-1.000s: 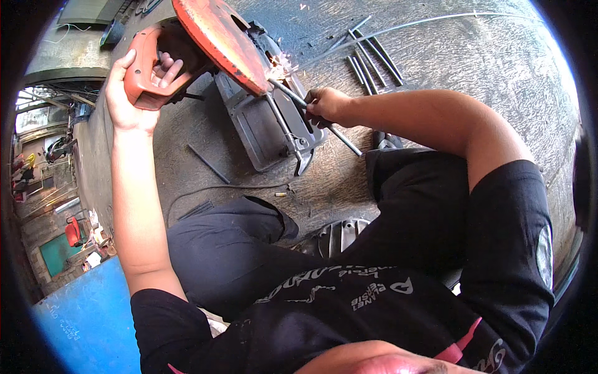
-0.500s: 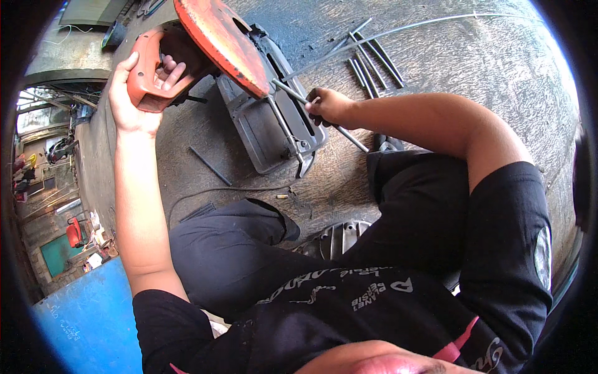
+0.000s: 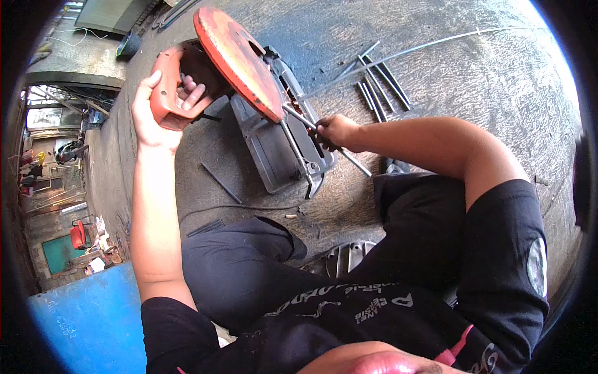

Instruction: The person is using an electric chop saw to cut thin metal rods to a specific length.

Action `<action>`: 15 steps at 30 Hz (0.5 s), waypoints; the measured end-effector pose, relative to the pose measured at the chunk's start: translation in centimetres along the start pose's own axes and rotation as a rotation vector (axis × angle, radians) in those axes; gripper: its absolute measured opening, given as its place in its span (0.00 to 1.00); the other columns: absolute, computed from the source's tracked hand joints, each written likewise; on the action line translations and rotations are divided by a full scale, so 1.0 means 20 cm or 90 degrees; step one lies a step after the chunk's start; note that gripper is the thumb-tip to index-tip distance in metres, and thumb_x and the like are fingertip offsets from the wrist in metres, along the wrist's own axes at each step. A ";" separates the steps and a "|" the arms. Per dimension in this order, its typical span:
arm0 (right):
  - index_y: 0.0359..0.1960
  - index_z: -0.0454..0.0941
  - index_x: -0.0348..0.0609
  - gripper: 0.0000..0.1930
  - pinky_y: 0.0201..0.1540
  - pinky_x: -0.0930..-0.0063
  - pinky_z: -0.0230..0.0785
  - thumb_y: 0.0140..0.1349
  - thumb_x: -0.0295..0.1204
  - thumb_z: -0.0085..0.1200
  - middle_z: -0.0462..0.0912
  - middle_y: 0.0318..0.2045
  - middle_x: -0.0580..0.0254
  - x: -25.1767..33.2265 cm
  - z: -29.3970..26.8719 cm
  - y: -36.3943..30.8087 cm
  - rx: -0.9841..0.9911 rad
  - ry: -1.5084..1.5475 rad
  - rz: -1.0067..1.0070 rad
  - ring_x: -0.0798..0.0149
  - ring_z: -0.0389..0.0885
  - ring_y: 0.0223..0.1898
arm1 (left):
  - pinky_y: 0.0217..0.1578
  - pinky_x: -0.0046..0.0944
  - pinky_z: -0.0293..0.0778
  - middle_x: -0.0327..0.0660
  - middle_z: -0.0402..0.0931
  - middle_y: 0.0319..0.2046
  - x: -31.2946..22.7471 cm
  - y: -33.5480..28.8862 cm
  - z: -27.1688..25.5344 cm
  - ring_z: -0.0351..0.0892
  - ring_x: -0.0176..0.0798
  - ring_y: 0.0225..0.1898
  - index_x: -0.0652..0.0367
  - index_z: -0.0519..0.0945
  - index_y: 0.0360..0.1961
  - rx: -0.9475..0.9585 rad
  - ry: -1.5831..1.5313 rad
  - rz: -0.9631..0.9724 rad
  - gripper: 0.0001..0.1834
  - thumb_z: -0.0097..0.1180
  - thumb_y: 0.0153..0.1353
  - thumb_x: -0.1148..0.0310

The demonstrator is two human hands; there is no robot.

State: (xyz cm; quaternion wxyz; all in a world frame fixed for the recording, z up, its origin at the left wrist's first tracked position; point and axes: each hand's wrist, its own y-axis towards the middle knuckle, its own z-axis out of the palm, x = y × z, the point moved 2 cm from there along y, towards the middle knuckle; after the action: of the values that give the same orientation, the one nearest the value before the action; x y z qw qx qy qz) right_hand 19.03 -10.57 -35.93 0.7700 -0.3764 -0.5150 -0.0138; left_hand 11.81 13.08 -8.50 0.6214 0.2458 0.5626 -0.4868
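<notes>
My left hand is wrapped round the orange D-shaped handle of a cut-off saw. The saw's round orange guard, scuffed and worn, tilts over its dark metal base. My right hand is closed on a thin metal rod. One end of the rod runs under the guard's lower edge, and the other sticks out toward my right knee. Small orange sparks show beside the guard's lower edge. The guard hides most of the cutting disc.
Several cut metal rods lie beyond my right hand, near a long thin strip. A single rod and a cable lie left of the base. A ribbed metal part sits between my legs, a blue panel at lower left.
Faint sparks now show at the guard's lower edge. The whole view has shifted, so everything sits a little lower and further right. Both hands keep their holds.
</notes>
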 end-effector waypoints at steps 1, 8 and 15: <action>0.39 0.79 0.38 0.13 0.21 0.73 0.71 0.68 0.30 0.41 0.80 0.25 0.61 0.00 0.01 0.00 0.016 0.027 0.004 0.69 0.76 0.20 | 0.55 0.50 0.71 0.48 0.73 0.38 0.00 0.00 0.00 0.76 0.42 0.42 0.68 0.67 0.54 0.001 -0.003 -0.005 0.30 0.51 0.58 0.54; 0.41 0.74 0.38 0.11 0.23 0.72 0.71 0.69 0.31 0.41 0.79 0.26 0.61 0.05 -0.03 -0.03 -0.044 -0.047 0.003 0.68 0.75 0.20 | 0.52 0.52 0.72 0.43 0.70 0.36 0.00 -0.01 0.04 0.75 0.40 0.41 0.64 0.69 0.43 -0.022 0.019 0.029 0.26 0.53 0.55 0.52; 0.40 0.73 0.37 0.11 0.20 0.73 0.69 0.64 0.33 0.51 0.79 0.26 0.59 0.07 -0.04 -0.03 -0.019 0.009 0.013 0.68 0.75 0.20 | 0.55 0.51 0.70 0.47 0.73 0.37 0.01 -0.01 0.01 0.76 0.43 0.42 0.69 0.68 0.50 -0.021 0.006 0.000 0.29 0.52 0.57 0.53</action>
State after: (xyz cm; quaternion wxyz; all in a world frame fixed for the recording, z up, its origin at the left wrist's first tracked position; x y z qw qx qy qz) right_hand 20.02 -10.93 -34.51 0.7679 -0.3929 -0.5057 -0.0165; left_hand 11.74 12.73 -8.51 0.6227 0.2381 0.5733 -0.4762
